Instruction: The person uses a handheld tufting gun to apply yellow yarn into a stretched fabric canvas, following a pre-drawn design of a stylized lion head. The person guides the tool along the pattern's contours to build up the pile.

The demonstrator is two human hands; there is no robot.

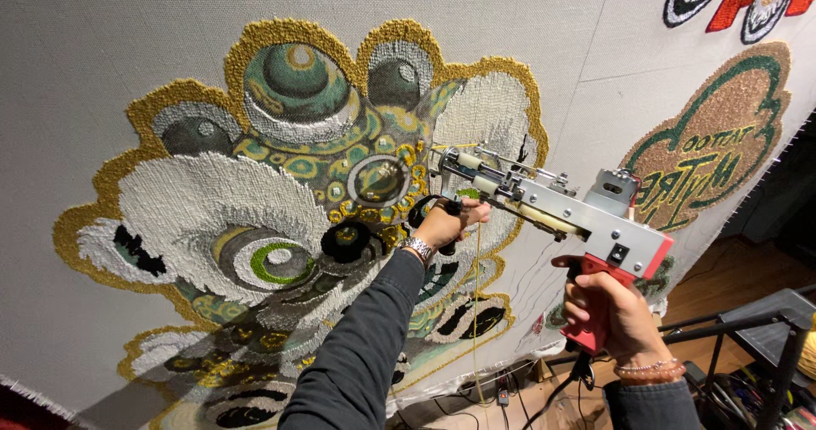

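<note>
Metal tufting gun [544, 205], hands [614, 307], looped-yarn canvas [255, 200]

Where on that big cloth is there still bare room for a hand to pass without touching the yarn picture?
Bare cloth lies along the top left above the lion design, and in a strip between it and the round tufted patch. It is crowded at the middle right, where the left hand, right hand and tufting gun meet.

Tufting gun [552, 209], silver metal body with red pistol grip (black switch on its side), held roughly level, needle end pressed to stretched pale backing cloth [102, 56] bearing tufted lion-head design [297, 200] in gold, green, white.
</note>
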